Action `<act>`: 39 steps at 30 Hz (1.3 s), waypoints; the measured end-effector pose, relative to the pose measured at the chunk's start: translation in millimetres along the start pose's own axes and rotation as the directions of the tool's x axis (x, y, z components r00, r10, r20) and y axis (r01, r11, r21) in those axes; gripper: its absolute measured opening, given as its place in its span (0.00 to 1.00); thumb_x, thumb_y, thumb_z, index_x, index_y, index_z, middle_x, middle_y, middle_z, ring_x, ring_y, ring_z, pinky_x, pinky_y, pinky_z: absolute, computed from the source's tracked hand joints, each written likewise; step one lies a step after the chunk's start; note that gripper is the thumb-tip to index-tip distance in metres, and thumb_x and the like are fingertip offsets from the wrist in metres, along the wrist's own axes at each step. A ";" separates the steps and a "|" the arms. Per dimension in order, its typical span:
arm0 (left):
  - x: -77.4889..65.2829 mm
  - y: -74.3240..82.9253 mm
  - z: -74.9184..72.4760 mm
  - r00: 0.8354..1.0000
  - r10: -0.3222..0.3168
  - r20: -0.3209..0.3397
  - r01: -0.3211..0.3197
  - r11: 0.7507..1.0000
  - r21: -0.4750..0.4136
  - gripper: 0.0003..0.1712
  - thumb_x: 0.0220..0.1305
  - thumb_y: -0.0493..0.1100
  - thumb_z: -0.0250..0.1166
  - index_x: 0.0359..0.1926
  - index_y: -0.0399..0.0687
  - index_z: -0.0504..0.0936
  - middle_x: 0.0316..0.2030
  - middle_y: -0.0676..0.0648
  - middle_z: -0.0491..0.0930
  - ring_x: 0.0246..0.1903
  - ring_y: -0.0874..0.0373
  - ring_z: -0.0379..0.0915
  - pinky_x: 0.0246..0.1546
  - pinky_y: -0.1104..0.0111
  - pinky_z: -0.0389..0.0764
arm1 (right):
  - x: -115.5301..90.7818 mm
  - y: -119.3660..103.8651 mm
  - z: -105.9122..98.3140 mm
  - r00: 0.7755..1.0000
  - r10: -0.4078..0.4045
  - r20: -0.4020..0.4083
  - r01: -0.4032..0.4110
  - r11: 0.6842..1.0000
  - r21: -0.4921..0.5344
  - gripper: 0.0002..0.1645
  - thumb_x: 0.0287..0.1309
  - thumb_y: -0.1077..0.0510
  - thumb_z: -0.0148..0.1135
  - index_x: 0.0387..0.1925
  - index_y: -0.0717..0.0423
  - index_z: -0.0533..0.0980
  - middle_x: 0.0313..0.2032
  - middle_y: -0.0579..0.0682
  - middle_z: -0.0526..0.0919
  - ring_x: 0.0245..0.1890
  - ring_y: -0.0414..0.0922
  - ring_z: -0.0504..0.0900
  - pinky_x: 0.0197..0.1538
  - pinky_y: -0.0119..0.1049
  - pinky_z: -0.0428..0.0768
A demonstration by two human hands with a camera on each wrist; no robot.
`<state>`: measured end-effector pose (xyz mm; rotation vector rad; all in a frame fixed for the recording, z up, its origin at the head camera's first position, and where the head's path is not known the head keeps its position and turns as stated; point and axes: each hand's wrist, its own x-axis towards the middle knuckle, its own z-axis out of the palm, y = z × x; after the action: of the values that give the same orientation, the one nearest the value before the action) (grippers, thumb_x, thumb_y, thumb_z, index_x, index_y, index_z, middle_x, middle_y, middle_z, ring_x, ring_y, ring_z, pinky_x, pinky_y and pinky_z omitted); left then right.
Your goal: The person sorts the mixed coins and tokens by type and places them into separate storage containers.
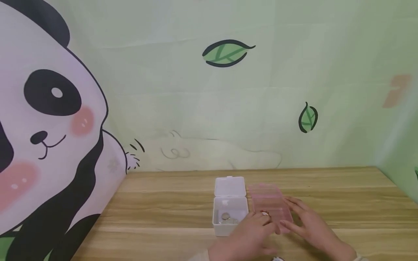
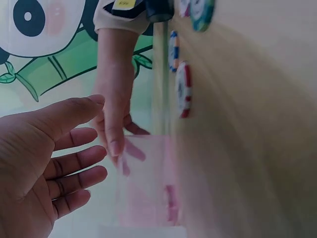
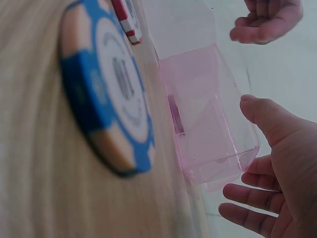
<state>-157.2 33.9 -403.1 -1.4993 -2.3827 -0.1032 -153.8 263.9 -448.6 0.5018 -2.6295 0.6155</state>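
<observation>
A clear pink plastic box with its lid raised stands on the table, to the right of a white box. Round silver coin-like discs lie inside the white box. My left hand is over the near left part of the pink box; its fingers are loosely bent in the left wrist view, with nothing seen between them. At the pink box's right end, my right hand holds it, thumb at the rim and fingers round the side. Something small and dark pink shows in the box.
A blue and cream poker chip and a red and white chip are on the wooden table, close to the hands. More chips, one green, show beyond. A panda-printed cloth hangs behind the table.
</observation>
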 end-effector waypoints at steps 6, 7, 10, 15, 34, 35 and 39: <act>-0.7 6.9 10.0 0.996 0.038 0.077 -0.036 0.999 -0.028 0.20 0.58 0.64 0.63 0.47 0.62 0.80 0.42 0.63 0.79 0.49 0.69 0.72 0.55 0.73 0.71 | -0.8 0.7 -3.3 1.000 0.022 0.009 -0.022 1.000 -0.007 0.37 0.54 0.45 0.67 0.60 0.64 0.71 0.59 0.61 0.75 0.55 0.61 0.77 0.51 0.57 0.79; -0.9 7.7 11.2 0.995 0.041 0.093 -0.038 0.999 -0.036 0.19 0.58 0.62 0.64 0.48 0.62 0.80 0.42 0.63 0.79 0.49 0.70 0.72 0.54 0.74 0.71 | -0.8 0.6 -3.9 1.000 0.027 0.010 -0.027 1.000 -0.007 0.37 0.54 0.45 0.67 0.60 0.64 0.71 0.59 0.61 0.75 0.55 0.62 0.77 0.51 0.57 0.79; -1.7 9.9 15.5 0.993 0.035 0.117 -0.028 0.998 -0.057 0.19 0.59 0.61 0.64 0.48 0.63 0.80 0.44 0.62 0.79 0.53 0.68 0.71 0.57 0.71 0.72 | -1.0 0.8 -5.0 0.999 0.038 0.010 -0.038 0.999 -0.008 0.37 0.54 0.45 0.67 0.59 0.63 0.72 0.59 0.61 0.75 0.56 0.62 0.77 0.52 0.58 0.78; -3.1 12.7 21.8 0.991 0.017 0.129 -0.008 0.998 -0.067 0.18 0.58 0.62 0.63 0.47 0.64 0.81 0.42 0.62 0.79 0.53 0.67 0.71 0.63 0.59 0.71 | -1.3 1.9 -5.5 0.999 0.041 0.007 -0.041 0.999 -0.011 0.37 0.54 0.45 0.68 0.59 0.63 0.72 0.59 0.61 0.75 0.55 0.62 0.77 0.52 0.58 0.78; -8.4 25.4 46.7 0.992 -0.009 0.122 0.016 0.998 -0.060 0.13 0.63 0.62 0.56 0.42 0.67 0.82 0.36 0.66 0.80 0.39 0.75 0.71 0.39 0.82 0.65 | -0.9 0.8 -1.4 0.999 0.035 0.004 -0.034 0.999 -0.007 0.38 0.53 0.45 0.68 0.59 0.64 0.72 0.58 0.63 0.75 0.55 0.63 0.77 0.51 0.59 0.78; -9.0 26.0 47.4 0.993 -0.018 0.117 0.024 0.998 -0.050 0.13 0.64 0.62 0.56 0.41 0.67 0.82 0.35 0.66 0.79 0.38 0.75 0.71 0.38 0.82 0.65 | -0.6 0.4 -1.2 0.999 0.035 0.006 -0.035 0.999 -0.011 0.38 0.53 0.44 0.68 0.59 0.64 0.72 0.58 0.63 0.75 0.55 0.63 0.77 0.51 0.58 0.78; -11.2 27.1 48.7 0.995 -0.036 0.097 0.039 0.999 -0.027 0.13 0.65 0.62 0.55 0.39 0.67 0.82 0.33 0.65 0.78 0.37 0.75 0.70 0.37 0.82 0.64 | 0.0 -1.1 -1.0 0.999 0.038 0.019 -0.037 0.999 -0.017 0.39 0.53 0.44 0.68 0.59 0.65 0.72 0.59 0.63 0.75 0.55 0.63 0.77 0.52 0.59 0.78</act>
<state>-140.0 47.6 -455.5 -1.5046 -2.4961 -0.0759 -153.1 263.5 -447.4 0.4567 -2.6660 0.6026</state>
